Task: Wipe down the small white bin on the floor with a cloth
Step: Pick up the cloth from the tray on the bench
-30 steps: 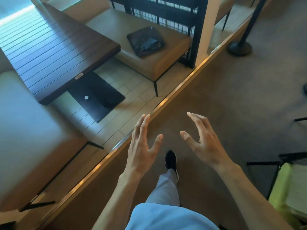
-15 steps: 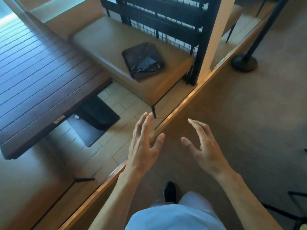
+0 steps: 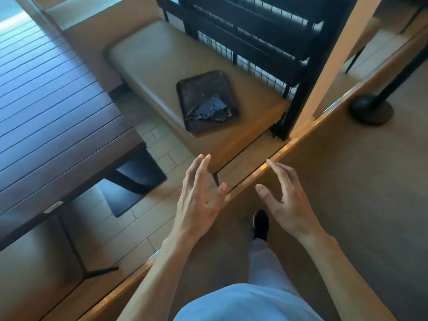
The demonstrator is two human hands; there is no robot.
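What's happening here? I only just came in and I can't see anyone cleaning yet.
A person is walking along the carpet beside a raised seating area, with the left hand and right hand both open and empty in front of them. Ahead, a dark tray with a crumpled dark cloth in it lies on a tan bench. No white bin is in view, so wiping has not begun.

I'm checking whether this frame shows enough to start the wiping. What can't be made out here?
- Small white bin: nowhere in the head view.
- Dark crumpled cloth on the tray: too blurred to tell its material.
- Label on the table edge: too small to read.
- Stanchion base: post cut off by the right edge.
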